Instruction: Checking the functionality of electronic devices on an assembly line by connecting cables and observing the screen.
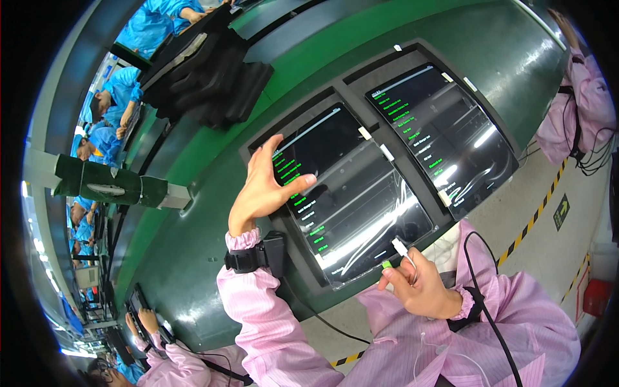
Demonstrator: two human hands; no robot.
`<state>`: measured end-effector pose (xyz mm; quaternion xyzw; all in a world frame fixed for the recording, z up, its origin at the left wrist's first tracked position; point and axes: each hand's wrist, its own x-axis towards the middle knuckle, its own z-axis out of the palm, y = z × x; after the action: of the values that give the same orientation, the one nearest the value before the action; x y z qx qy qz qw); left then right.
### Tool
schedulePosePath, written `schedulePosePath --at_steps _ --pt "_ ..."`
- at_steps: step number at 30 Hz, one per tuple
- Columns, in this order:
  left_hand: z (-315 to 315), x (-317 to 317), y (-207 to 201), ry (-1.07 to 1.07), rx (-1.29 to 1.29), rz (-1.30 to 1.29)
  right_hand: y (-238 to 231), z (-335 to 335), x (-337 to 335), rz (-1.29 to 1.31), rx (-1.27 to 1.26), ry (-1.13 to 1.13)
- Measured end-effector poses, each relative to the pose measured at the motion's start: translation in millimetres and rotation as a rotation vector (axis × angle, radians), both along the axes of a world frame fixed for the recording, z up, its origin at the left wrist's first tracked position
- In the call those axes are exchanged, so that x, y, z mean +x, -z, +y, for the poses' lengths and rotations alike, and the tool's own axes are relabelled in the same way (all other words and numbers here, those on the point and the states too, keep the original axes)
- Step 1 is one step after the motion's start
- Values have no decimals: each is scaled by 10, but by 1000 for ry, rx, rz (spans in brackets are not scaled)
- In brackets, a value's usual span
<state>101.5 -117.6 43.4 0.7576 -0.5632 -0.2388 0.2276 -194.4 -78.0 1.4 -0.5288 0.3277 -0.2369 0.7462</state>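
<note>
Two dark tablets lie side by side in a foam tray [293, 255], their screens lit with lists of mostly green lines. My left hand [258, 190] is at the left edge of the nearer tablet [351, 187], fingers and thumb apart, the thumb reaching over the screen. Whether its fingertips touch the glass, I cannot tell. By that tablet's lower right corner, my right hand [422, 287] is closed on a white cable with a white plug [400, 246]. A green-tipped piece [387, 264] also shows at its fingers. The second tablet [445, 135] rests to the right, untouched.
A stack of black foam trays [206, 77] stands at the far left of the green bench [187, 264]. A wrapped post [103, 184] rises at left. People in blue work beyond it. People in pink are at lower left and far right. Black cords hang beside my right arm.
</note>
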Motion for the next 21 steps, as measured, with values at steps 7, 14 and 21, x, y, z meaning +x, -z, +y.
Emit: schedulePosePath --at_steps 7,14,21 --pt "52 24 -7 103 82 -119 -139 -243 -205 185 -415 -63" --pt "16 110 109 83 -78 68 -166 -578 -801 63 -93 260" --pt "-156 -55 -147 -104 -153 191 -56 -858 -1307 175 -29 330"
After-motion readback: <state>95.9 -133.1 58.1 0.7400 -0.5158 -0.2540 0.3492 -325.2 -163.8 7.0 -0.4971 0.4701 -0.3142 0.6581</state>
